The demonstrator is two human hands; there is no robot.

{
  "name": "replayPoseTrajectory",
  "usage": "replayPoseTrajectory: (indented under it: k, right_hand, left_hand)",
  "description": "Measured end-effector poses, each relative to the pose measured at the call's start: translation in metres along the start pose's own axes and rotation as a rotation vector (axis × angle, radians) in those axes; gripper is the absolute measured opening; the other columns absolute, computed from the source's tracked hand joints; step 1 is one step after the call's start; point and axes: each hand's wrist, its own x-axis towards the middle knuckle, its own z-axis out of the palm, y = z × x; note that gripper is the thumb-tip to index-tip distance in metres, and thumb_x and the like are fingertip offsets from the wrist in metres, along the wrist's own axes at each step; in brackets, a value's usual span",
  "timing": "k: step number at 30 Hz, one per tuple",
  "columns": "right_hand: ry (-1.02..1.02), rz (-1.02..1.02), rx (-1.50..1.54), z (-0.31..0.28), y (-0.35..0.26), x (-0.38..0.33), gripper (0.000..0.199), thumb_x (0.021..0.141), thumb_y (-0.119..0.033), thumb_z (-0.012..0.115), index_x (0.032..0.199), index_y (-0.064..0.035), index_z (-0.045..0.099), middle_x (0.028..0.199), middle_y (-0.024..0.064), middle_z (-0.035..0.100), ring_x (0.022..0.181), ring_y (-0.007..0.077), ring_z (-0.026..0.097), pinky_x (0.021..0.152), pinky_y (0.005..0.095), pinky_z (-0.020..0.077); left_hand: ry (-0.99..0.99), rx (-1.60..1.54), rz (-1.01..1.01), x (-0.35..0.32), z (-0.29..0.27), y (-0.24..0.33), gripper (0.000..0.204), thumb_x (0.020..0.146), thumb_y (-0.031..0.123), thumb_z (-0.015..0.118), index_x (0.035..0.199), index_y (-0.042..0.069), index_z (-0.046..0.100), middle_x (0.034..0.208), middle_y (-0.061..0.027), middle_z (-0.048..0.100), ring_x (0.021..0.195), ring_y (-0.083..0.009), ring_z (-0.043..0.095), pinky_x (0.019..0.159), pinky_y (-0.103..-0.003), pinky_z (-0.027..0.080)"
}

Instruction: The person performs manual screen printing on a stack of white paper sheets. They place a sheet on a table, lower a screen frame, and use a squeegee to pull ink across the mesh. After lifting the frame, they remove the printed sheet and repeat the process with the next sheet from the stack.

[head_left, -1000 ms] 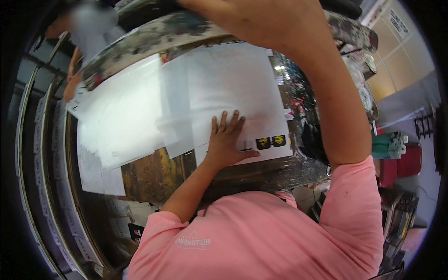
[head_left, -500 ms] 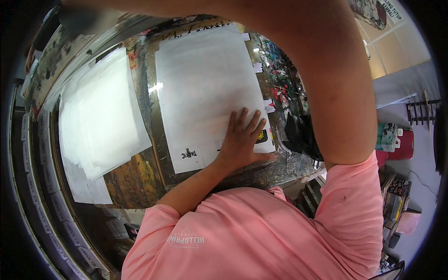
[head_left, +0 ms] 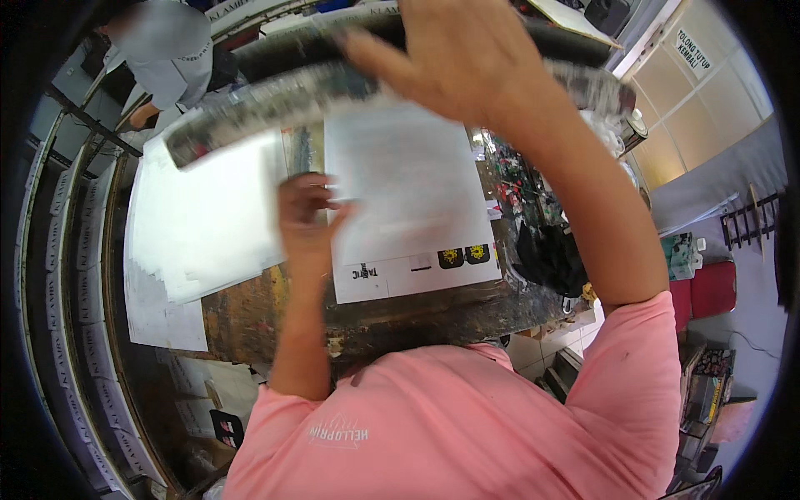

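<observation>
Motion smears my left hand (head_left: 310,212), which is raised over the left edge of a translucent sheet (head_left: 400,183). Its fingers are bent, and I cannot tell whether they hold anything. Under that sheet, a white printed sheet (head_left: 392,287) with black and yellow marks shows along the near edge. My right hand (head_left: 475,62) reaches to the top of the picture with its thumb stretched leftward; its other fingers are cut off or hidden. Beside it runs a blurred, paint-stained long bar (head_left: 275,112), slanting across the far end of the sheets. Contact between them is unclear.
To the left lies a stack of white sheets (head_left: 208,225) on the paint-stained table (head_left: 250,321). A black cloth (head_left: 550,258) rests at the table's right side. Another person (head_left: 171,71) stands at the far left. Shelving racks (head_left: 75,275) line the left.
My left hand has lifted off the sheet and moved left. My right hand has come into view at the top. The stained bar now crosses the far end, and the printed sheet's yellow-black marks are uncovered.
</observation>
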Motion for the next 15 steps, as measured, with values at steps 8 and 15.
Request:
replayPoseTrajectory:
  k: [8, 15]
  right_hand:
    - [-0.783, 0.037, 0.295, 0.053, -0.014, -0.121, 0.037, 0.091, -0.016, 0.075, 0.127, -0.0111, 0.067, 0.095, 0.0152, 0.072, 0.096, 0.0409, 0.068, 0.087, 0.0523, 0.0540]
    - [-0.361, -0.014, 0.216, 0.264, 0.112, -0.093, 0.035, 0.098, -0.020, 0.067, 0.133, -0.0149, 0.065, 0.107, 0.0126, 0.071, 0.103, 0.0384, 0.068, 0.087, 0.0515, 0.0561]
  left_hand:
    - [0.028, 0.188, -0.189, -0.084, -0.105, -0.064, 0.102, 0.054, 0.018, 0.107, 0.142, -0.005, 0.061, 0.131, -0.0128, 0.071, 0.118, -0.0248, 0.067, 0.102, -0.039, 0.055]
    - [-0.006, 0.850, 0.148, -0.111, -0.118, -0.137, 0.116, 0.047, 0.066, 0.100, 0.135, -0.001, 0.066, 0.100, -0.0085, 0.071, 0.097, -0.0307, 0.058, 0.097, -0.046, 0.037]
